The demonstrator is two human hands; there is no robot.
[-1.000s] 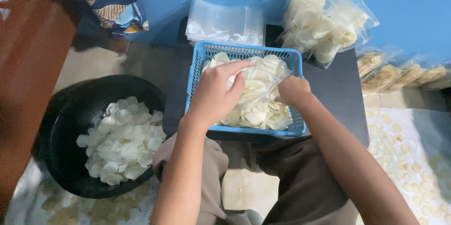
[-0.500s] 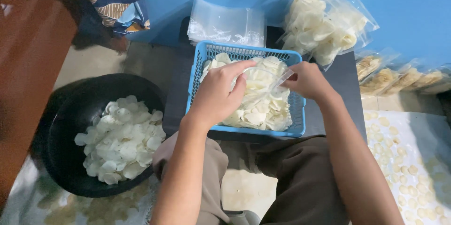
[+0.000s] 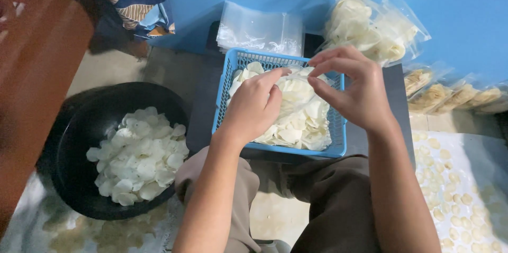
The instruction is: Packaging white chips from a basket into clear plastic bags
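A blue plastic basket [image 3: 338, 150] stands on a dark low table in front of my knees. In it lies a clear plastic bag [image 3: 296, 121] stuffed with thin white chips. My left hand [image 3: 254, 106] rests on the bag's left side, thumb and forefinger pinched on the bag's mouth near the basket's far rim. My right hand [image 3: 353, 93] hovers over the basket's right half, its fingertips pinching the same clear film beside the left fingers.
A black basin [image 3: 79, 179] of white chips sits on the floor at left. A stack of empty clear bags [image 3: 262, 31] lies behind the basket. Filled chip bags [image 3: 370, 28] lean on the blue wall at right. Small round chips lie spread on a sheet [image 3: 465, 189].
My right hand has lifted from the bag's right side and come up and left to the bag's mouth. My left hand has stayed on the bag.
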